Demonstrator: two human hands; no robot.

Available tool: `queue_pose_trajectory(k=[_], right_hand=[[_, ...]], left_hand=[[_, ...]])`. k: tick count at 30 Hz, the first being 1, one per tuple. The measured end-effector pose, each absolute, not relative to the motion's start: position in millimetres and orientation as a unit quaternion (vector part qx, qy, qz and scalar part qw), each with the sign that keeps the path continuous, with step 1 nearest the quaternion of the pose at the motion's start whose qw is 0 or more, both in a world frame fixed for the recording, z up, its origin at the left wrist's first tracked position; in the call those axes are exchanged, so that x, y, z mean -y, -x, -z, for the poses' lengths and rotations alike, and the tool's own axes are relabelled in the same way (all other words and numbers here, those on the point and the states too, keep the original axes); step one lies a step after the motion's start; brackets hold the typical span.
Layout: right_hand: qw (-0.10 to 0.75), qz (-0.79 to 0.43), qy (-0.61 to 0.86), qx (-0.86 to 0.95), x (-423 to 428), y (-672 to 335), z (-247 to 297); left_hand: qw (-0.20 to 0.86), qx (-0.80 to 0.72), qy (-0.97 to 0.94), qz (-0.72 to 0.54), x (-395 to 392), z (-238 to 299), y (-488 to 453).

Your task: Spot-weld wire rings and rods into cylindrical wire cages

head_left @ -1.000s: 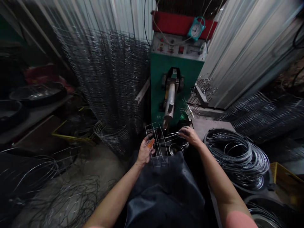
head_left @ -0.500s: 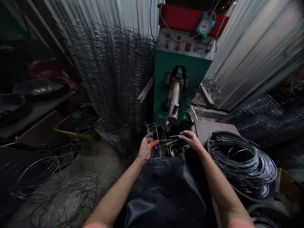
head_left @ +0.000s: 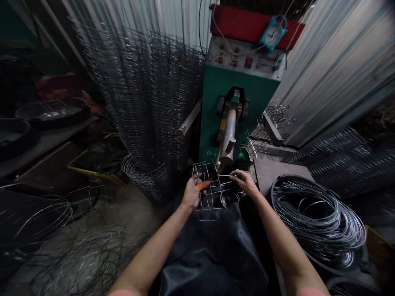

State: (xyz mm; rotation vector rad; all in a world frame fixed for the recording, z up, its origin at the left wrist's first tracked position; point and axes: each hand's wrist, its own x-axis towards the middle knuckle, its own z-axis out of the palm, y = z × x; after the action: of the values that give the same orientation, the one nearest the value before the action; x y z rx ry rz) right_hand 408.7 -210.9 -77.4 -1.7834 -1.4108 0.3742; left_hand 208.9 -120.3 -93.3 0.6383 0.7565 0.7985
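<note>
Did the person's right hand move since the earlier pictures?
Yes, the right hand shifted left, closer to the metal arm of the green machine.

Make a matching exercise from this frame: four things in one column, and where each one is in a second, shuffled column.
Things:
1. orange finger covering
2. teal clock
3. wire rod
4. wire frame

Places:
A. on a finger of the left hand
B. pinched in the right hand
C. gripped by the left hand, in front of the lap
D. on the red panel atop the green machine

Pairs: 1-A; 2-D; 3-B; 4-C
</note>
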Motion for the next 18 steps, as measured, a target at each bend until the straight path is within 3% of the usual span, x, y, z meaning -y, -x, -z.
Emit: queue_pose_trajectory(k=[18], right_hand=[[0.394, -0.151, 0.712, 0.562, 200, -423, 80]], left_hand=[[0.817, -0.367, -0.281, -0.344, 113, 94, -219]])
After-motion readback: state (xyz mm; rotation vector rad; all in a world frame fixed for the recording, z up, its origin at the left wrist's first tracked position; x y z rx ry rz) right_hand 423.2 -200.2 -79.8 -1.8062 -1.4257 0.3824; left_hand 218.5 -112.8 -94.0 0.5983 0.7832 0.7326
